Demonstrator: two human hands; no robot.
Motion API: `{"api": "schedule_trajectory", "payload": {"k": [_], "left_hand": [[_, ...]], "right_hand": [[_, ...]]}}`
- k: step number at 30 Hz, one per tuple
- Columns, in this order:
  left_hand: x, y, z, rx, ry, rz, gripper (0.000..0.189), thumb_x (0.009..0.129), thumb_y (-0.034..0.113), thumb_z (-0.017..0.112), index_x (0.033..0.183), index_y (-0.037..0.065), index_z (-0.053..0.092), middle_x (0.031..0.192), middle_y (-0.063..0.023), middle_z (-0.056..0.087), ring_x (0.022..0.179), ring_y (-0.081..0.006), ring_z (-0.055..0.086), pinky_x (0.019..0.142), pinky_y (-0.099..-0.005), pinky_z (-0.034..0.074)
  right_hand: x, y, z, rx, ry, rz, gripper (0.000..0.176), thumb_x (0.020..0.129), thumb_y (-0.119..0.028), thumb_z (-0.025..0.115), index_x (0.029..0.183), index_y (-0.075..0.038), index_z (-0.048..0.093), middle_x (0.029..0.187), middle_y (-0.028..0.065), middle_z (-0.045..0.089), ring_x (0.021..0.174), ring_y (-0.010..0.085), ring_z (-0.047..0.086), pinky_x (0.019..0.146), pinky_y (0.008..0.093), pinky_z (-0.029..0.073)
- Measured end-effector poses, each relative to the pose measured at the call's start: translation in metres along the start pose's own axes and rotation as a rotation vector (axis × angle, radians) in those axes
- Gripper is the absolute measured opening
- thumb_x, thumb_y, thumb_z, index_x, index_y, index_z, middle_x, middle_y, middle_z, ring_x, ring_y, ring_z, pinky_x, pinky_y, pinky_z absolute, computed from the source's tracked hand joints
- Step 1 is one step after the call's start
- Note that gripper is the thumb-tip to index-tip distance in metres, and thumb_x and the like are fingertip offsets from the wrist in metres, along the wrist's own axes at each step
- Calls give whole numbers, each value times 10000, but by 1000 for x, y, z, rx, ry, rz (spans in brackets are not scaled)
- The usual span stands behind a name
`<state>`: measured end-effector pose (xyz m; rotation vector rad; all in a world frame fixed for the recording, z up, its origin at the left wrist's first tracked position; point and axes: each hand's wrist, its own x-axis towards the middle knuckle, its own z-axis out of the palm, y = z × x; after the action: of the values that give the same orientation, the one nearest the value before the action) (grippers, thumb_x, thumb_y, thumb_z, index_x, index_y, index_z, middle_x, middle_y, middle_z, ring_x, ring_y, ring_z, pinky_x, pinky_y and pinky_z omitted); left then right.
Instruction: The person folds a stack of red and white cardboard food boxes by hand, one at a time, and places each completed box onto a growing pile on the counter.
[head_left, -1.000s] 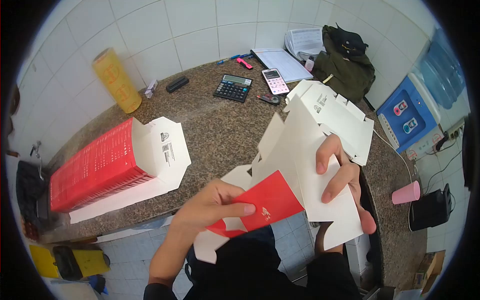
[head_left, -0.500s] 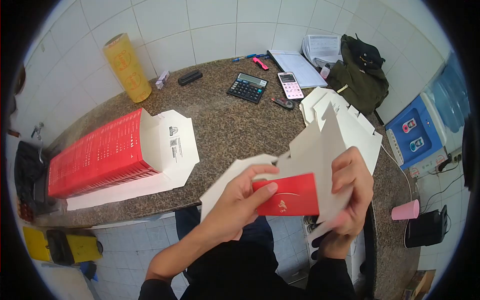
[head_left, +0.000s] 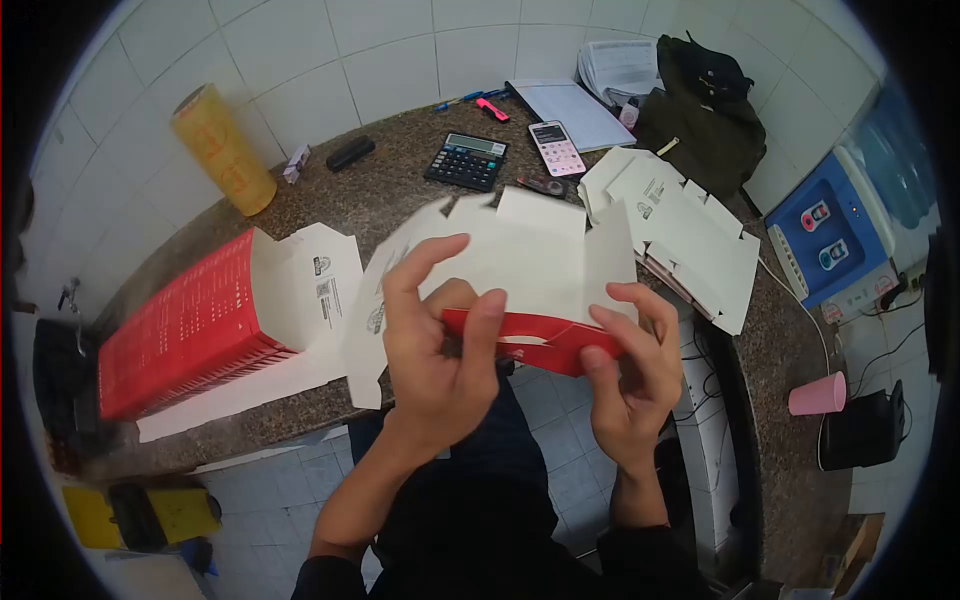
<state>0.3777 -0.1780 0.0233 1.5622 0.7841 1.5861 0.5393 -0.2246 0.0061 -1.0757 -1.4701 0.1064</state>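
Observation:
A cardboard piece [head_left: 530,245], white inside with a red outer flap, is held up in front of me. My left hand [head_left: 440,340] pinches the left end of its red flap between thumb and fingers. At the right end of that flap, my right hand [head_left: 635,375] grips with thumb below and fingers on the white side. To the left lies a stack of folded red cartons [head_left: 185,335] with open white flaps. More white flat cartons [head_left: 690,230] are piled on the right.
On the granite counter [head_left: 400,200] stand a yellow film roll [head_left: 225,150], a calculator [head_left: 467,160], a phone [head_left: 556,148], a clipboard [head_left: 575,112] and a dark green bag [head_left: 695,135]. A water dispenser [head_left: 835,230] and pink cup [head_left: 818,394] are at right.
The held cardboard has turned so its white inside spreads wide, and its red flap is tilted. My right hand has moved left and down to the flap's right end. The view has shifted slightly.

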Motion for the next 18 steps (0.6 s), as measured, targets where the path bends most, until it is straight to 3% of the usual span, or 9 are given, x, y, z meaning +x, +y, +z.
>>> {"api": "schedule_trajectory", "payload": {"k": [3,7,8,9,11,13,16,17,18], "left_hand": [[-4,-19,-7,29,-5,44,401,950,-17,621,1313,-43,452,641,7,488,569,-48,439,539,-199,351],[-6,-26,-14,109,55,149,279,947,-22,606,1218,-31,538,644,-14,485,581,-87,459,539,-237,362],[-5,-31,-28,166,-51,307,225,925,-21,622,1145,-28,576,645,-29,488,564,-129,464,539,-266,379],[-5,-37,-37,222,-159,465,170,903,-19,638,1072,-24,615,646,-44,492,547,-171,469,538,-294,396],[-7,-51,-43,148,-214,644,106,864,33,676,960,-8,659,676,-72,526,564,-249,500,533,-350,418],[-10,-63,-51,236,-450,705,163,857,113,699,968,-3,674,732,-87,578,617,-253,545,564,-352,442],[-3,-63,-58,678,-460,278,337,939,264,628,1180,29,638,1057,-182,677,938,-330,623,820,-399,502],[0,-65,-62,695,-470,107,419,973,316,587,1289,40,588,1159,-218,670,1047,-360,630,872,-433,503],[1,-57,-61,324,-434,-138,530,978,367,599,1389,50,492,1233,-196,639,1129,-347,604,919,-426,495]], "right_hand": [[-7,2,5,-45,-104,5,337,812,24,745,1129,-89,758,1224,182,608,920,226,623,683,279,468],[-8,7,9,72,-143,-22,285,936,-114,652,1195,-5,699,1320,243,566,1165,313,592,961,370,470],[-19,24,11,200,-27,95,476,967,-157,613,1409,-5,519,1399,260,509,1290,336,519,1080,409,399],[-20,32,14,203,-20,94,476,967,-157,613,1409,-5,519,1399,260,509,1290,336,519,1080,409,399],[-12,44,20,797,393,677,740,933,-84,633,1560,-47,241,1434,251,469,1331,314,476,1109,421,367],[-5,48,20,827,345,686,822,906,-28,620,1573,-62,141,1430,252,465,1317,303,486,1103,419,377],[-10,45,27,768,359,556,910,861,73,561,1585,-75,31,1419,257,464,1282,286,516,1088,411,397],[-12,43,31,662,393,427,912,842,118,514,1584,-75,21,1412,261,467,1261,280,535,1079,405,407],[-8,30,42,553,460,295,865,823,106,506,1573,-67,111,1354,249,525,1198,279,577,1069,402,417]]}}
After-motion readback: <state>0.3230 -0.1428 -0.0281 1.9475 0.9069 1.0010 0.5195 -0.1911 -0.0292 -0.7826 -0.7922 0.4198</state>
